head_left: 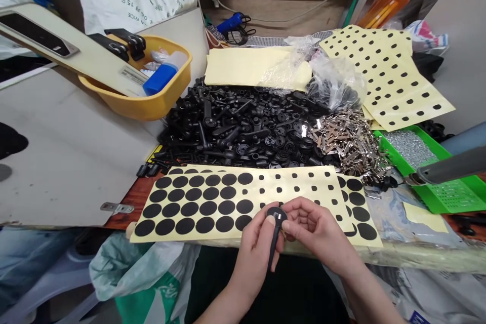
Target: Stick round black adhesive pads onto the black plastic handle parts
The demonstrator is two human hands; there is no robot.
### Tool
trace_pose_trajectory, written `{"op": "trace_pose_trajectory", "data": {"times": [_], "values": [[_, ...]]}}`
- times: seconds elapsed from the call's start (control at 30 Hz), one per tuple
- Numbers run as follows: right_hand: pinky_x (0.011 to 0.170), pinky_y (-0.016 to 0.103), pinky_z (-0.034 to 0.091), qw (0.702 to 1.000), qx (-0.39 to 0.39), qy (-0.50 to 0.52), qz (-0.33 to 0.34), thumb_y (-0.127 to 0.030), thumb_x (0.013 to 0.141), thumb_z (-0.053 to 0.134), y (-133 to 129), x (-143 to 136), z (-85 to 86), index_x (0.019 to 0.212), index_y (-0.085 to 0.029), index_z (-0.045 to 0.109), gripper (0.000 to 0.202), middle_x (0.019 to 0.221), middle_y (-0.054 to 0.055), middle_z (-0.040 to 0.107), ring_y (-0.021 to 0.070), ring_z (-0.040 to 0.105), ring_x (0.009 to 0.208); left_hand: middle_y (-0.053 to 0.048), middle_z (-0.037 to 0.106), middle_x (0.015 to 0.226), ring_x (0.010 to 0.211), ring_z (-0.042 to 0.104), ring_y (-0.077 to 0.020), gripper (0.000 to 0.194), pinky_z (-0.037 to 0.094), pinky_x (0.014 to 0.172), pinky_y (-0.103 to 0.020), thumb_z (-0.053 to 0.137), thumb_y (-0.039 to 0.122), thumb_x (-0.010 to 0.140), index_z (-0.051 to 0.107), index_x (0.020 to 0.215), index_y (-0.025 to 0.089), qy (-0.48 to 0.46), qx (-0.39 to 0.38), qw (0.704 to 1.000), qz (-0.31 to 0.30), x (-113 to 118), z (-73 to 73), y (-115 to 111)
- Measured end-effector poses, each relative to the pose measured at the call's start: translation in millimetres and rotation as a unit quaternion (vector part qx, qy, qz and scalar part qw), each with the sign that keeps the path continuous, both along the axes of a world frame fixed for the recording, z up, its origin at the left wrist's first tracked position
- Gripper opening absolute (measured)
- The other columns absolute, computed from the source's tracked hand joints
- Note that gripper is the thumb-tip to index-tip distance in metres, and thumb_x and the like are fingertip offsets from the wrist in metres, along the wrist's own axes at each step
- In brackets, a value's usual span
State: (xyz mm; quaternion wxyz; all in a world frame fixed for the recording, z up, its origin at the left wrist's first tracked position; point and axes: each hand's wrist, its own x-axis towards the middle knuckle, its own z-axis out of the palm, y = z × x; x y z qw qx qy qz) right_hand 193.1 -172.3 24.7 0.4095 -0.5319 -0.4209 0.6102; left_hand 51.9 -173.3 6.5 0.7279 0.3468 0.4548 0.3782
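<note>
My left hand is closed around a black plastic handle with a round flat head and a long narrow lever pointing down toward me. A small pale, shiny spot shows in the middle of the head. At the head's right edge, my right hand has its thumb and fingertips pinched together, touching the part. Just beneath and behind both hands lies a pale yellow backing sheet. Rows of round black stickers cover its left side, and only small black dots are left on its right side.
Behind the sheet spreads a heap of black plastic parts, beside a pile of small metal clips. A green basket of small metal pieces stands right, under a grey metal arm. A yellow bin is at left.
</note>
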Motion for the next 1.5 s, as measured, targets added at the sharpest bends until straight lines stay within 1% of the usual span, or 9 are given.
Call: {"op": "trace_pose_trajectory", "data": {"times": [0.13, 0.33, 0.57, 0.77, 0.9, 1.1, 1.3, 1.4, 1.5], "values": [[0.059, 0.026, 0.049, 1.0, 0.004, 0.002, -0.014, -0.043, 0.072, 0.075, 1, -3, -1.6, 0.083, -0.017, 0.063, 0.03, 0.067, -0.001, 0.06, 0.0123, 0.056, 0.061, 0.007, 0.047, 0.053, 0.038, 0.034, -0.0051, 0.049, 0.029, 0.033, -0.016, 0.049, 0.046, 0.09, 0.052, 0.123, 0.011, 0.016, 0.014, 1.0, 0.0, 0, -1.1, -3], [0.056, 0.024, 0.044, 0.999, 0.006, -0.012, -0.029, -0.032, 0.068, 0.076, 2, -3, -0.7, 0.075, -0.016, 0.064, 0.021, 0.063, -0.001, 0.06, 0.0115, 0.053, 0.057, 0.007, 0.047, 0.053, 0.037, 0.034, -0.005, 0.046, 0.029, 0.033, -0.016, 0.047, 0.046, 0.09, 0.051, 0.121, 0.012, 0.038, 0.029, 0.999, -0.01, 0, -4.2, -5], [0.052, 0.025, 0.041, 1.0, -0.012, -0.003, -0.023, -0.035, 0.072, 0.072, 2, 0, -0.2, 0.072, -0.016, 0.061, 0.022, 0.057, -0.003, 0.055, 0.0112, 0.049, 0.052, 0.007, 0.046, 0.052, 0.037, 0.034, -0.0055, 0.048, 0.028, 0.035, -0.017, 0.048, 0.048, 0.089, 0.05, 0.119, 0.011, 0.062, 0.034, 0.997, -0.03, 2, -1.3, 0], [0.064, 0.027, 0.049, 1.0, 0.025, -0.009, 0.015, -0.035, 0.082, 0.069, -4, -4, 1.7, 0.091, -0.02, 0.055, 0.022, 0.077, -0.001, 0.059, 0.0135, 0.058, 0.067, 0.007, 0.046, 0.054, 0.037, 0.037, -0.0061, 0.051, 0.031, 0.036, -0.018, 0.051, 0.049, 0.088, 0.051, 0.124, 0.014, 0.045, 0.023, 0.999, -0.007, 1, -1.8, -2], [0.058, 0.025, 0.048, 1.0, 0.019, 0.006, 0.002, -0.035, 0.082, 0.07, -5, -9, -3.7, 0.091, -0.02, 0.054, 0.024, 0.071, -0.003, 0.056, 0.0113, 0.058, 0.059, 0.006, 0.051, 0.054, 0.039, 0.045, -0.0071, 0.057, 0.038, 0.043, -0.019, 0.048, 0.051, 0.09, 0.045, 0.135, 0.016, 0.01, 0.01, 1.0, -0.013, -4, -6.8, -5], [0.056, 0.025, 0.045, 0.998, 0.006, 0.065, -0.019, -0.03, 0.07, 0.081, 1, -5, -14.5, 0.083, -0.018, 0.06, 0.028, 0.062, -0.004, 0.061, 0.0115, 0.06, 0.052, 0.004, 0.056, 0.059, 0.038, 0.046, -0.0067, 0.057, 0.036, 0.04, -0.018, 0.05, 0.052, 0.089, 0.047, 0.132, 0.015, 0.023, 0.021, 0.999, -0.007, -4, -9.7, -5], [0.054, 0.022, 0.045, 0.99, -0.041, 0.124, -0.055, -0.023, 0.055, 0.087, 5, 2, -20.6, 0.07, -0.016, 0.067, 0.026, 0.061, -0.001, 0.066, 0.0104, 0.058, 0.053, 0.005, 0.052, 0.057, 0.035, 0.042, -0.0055, 0.06, 0.031, 0.038, -0.017, 0.05, 0.057, 0.086, 0.048, 0.127, 0.012, 0.052, 0.045, 0.997, -0.036, 0, -4.6, -5], [0.054, 0.022, 0.045, 0.988, -0.051, 0.128, -0.067, -0.022, 0.053, 0.086, 9, 3, -19.2, 0.067, -0.016, 0.069, 0.023, 0.059, -0.001, 0.066, 0.0104, 0.056, 0.051, 0.005, 0.052, 0.058, 0.035, 0.04, -0.0047, 0.057, 0.031, 0.038, -0.017, 0.049, 0.054, 0.087, 0.048, 0.125, 0.012, 0.047, 0.043, 0.997, -0.041, 1, -4.0, -3], [0.054, 0.024, 0.046, 0.991, -0.071, 0.097, -0.061, -0.03, 0.055, 0.085, 7, 6, -15.5, 0.065, -0.016, 0.069, 0.023, 0.056, 0.001, 0.065, 0.0131, 0.058, 0.051, 0.006, 0.049, 0.056, 0.035, 0.039, -0.0044, 0.052, 0.031, 0.037, -0.016, 0.049, 0.048, 0.088, 0.049, 0.125, 0.012, 0.032, 0.035, 0.998, -0.034, 1, -5.7, -2]]}}
